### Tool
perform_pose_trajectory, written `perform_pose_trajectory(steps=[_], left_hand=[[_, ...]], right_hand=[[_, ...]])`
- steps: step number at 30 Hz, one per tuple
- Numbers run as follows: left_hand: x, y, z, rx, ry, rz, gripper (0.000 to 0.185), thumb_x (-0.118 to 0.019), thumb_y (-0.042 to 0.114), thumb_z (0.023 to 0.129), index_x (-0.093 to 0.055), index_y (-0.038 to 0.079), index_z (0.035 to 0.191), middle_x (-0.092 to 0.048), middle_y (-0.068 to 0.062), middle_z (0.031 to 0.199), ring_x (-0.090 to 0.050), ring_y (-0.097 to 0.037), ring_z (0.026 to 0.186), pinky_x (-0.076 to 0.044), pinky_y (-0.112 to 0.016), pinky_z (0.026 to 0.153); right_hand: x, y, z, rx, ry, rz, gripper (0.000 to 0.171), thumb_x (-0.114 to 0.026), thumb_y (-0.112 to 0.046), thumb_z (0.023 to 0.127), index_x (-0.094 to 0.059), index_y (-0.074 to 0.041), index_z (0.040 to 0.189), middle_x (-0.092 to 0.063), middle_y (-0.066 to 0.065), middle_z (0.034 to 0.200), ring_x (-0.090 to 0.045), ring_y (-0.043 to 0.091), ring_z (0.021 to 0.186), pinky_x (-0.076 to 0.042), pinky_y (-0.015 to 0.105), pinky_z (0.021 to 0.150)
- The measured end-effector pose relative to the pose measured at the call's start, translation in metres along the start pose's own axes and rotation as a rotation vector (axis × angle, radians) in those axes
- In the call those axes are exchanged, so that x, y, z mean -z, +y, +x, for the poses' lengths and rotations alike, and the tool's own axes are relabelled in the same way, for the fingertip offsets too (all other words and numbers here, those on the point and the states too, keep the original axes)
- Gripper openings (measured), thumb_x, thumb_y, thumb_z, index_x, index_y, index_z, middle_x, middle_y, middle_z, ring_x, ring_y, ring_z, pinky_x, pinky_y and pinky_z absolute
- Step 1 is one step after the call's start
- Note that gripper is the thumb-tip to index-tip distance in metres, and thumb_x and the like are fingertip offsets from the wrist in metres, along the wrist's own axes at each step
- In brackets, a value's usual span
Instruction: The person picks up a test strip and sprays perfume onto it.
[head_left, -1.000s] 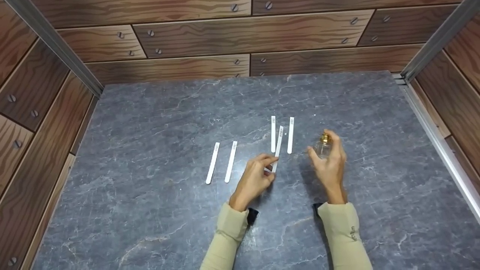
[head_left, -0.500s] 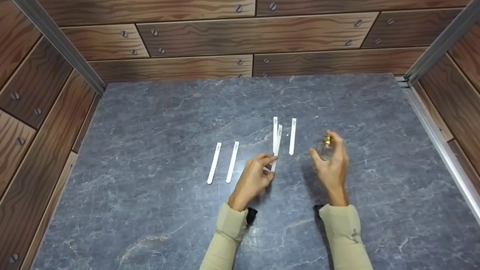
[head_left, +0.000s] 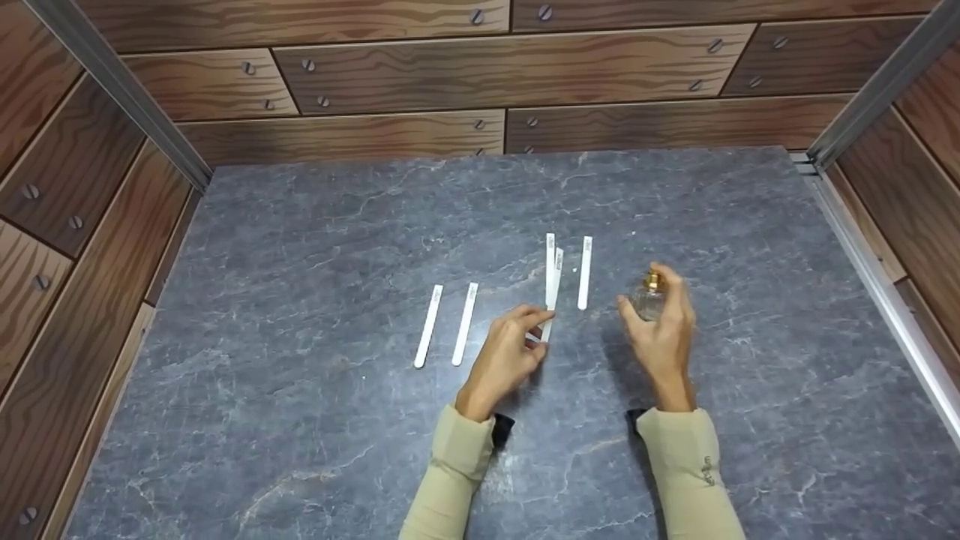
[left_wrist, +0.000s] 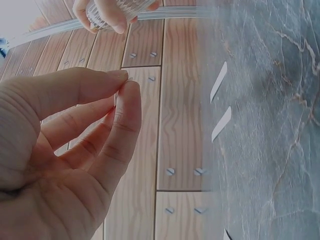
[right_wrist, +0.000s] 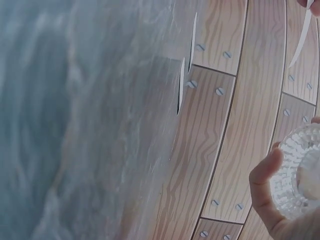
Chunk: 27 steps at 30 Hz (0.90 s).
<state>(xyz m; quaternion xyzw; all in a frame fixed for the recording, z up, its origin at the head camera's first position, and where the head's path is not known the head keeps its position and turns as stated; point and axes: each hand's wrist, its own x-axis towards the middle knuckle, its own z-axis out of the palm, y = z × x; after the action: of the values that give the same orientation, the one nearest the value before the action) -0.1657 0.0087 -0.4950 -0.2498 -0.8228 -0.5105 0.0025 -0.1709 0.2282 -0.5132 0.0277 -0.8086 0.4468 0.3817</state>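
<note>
Head view: the left hand [head_left: 504, 358] pinches a slim white paper strip [head_left: 558, 266] between thumb and fingertips, and the right hand [head_left: 664, 337] is curled round a small clear glass bottle [head_left: 649, 304], its index finger on the gold top [head_left: 653, 279]; the two hands are apart. The held strip is flat and narrow, with small dark print at its far end, while the bottle's glass looks ribbed and round-bottomed from the right wrist. Both are held above the grey marbled table [head_left: 300, 450], the strip to the left of the bottle. The strip's long axis runs away from the person, its printed end leaning slightly right and overlapping a lying strip [head_left: 550, 259] from above; whether they touch cannot be told. The bottle has its gold top uppermost, but which way the nozzle faces cannot be told. Another strip [head_left: 585, 273] lies between the held strip and the bottle, and a near-parallel pair of strips [head_left: 464, 325] lies left of the left hand. Tabletop stretches between the bottle and the metal rail [head_left: 885, 300] along the right edge; the far edge, by the wood-patterned wall [head_left: 390, 71], is well beyond both hands.
</note>
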Motion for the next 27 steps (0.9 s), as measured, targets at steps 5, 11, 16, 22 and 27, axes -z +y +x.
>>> perform_pose_trajectory(steps=[5, 11, 16, 22, 27], left_hand=[[-0.001, -0.001, -0.001, 0.001, 0.013, 0.009, 0.043, -0.063, -0.02, 0.081, -0.067, -0.011, 0.122, -0.067, -0.018, 0.119, -0.07, -0.024, 0.09, -0.056, -0.017, 0.072], [0.001, -0.006, 0.001, 0.02, 0.007, -0.016, 0.044, -0.063, -0.021, 0.08, -0.066, -0.013, 0.123, -0.066, -0.02, 0.119, -0.07, -0.026, 0.09, -0.055, -0.015, 0.072], [0.008, -0.014, 0.006, 0.078, 0.005, -0.05, 0.048, -0.065, -0.023, 0.078, -0.064, -0.013, 0.125, -0.065, -0.021, 0.121, -0.07, -0.031, 0.092, -0.056, -0.017, 0.074], [0.016, -0.025, 0.014, 0.107, 0.011, -0.08, 0.051, -0.066, -0.023, 0.078, -0.061, -0.016, 0.128, -0.062, -0.023, 0.124, -0.069, -0.033, 0.093, -0.057, -0.018, 0.074], [0.019, -0.031, 0.02, 0.1, 0.031, -0.059, 0.049, -0.068, -0.021, 0.078, -0.062, -0.016, 0.127, -0.063, -0.023, 0.122, -0.07, -0.032, 0.093, -0.057, -0.019, 0.074]], right_hand=[[-0.001, -0.003, 0.001, -0.04, 0.022, 0.02, 0.061, -0.08, 0.013, 0.073, -0.057, 0.005, 0.129, -0.065, 0.024, 0.11, -0.058, 0.033, 0.097, -0.044, 0.032, 0.087], [0.001, 0.001, -0.001, -0.037, 0.041, 0.027, 0.06, -0.077, 0.021, 0.071, -0.055, 0.012, 0.126, -0.062, 0.03, 0.108, -0.055, 0.028, 0.096, -0.041, 0.023, 0.089], [0.005, 0.0, -0.001, -0.049, 0.053, 0.046, 0.061, -0.079, 0.018, 0.072, -0.055, 0.009, 0.127, -0.064, 0.026, 0.105, -0.053, 0.014, 0.095, -0.042, 0.021, 0.088], [0.003, 0.0, 0.0, -0.058, 0.059, 0.045, 0.061, -0.077, 0.021, 0.071, -0.054, 0.011, 0.127, -0.064, 0.027, 0.104, -0.052, 0.008, 0.095, -0.043, 0.018, 0.087], [0.002, 0.001, 0.001, -0.045, 0.066, 0.053, 0.062, -0.077, 0.023, 0.07, -0.054, 0.012, 0.127, -0.062, 0.03, 0.102, -0.051, 0.004, 0.093, -0.043, 0.016, 0.083]])
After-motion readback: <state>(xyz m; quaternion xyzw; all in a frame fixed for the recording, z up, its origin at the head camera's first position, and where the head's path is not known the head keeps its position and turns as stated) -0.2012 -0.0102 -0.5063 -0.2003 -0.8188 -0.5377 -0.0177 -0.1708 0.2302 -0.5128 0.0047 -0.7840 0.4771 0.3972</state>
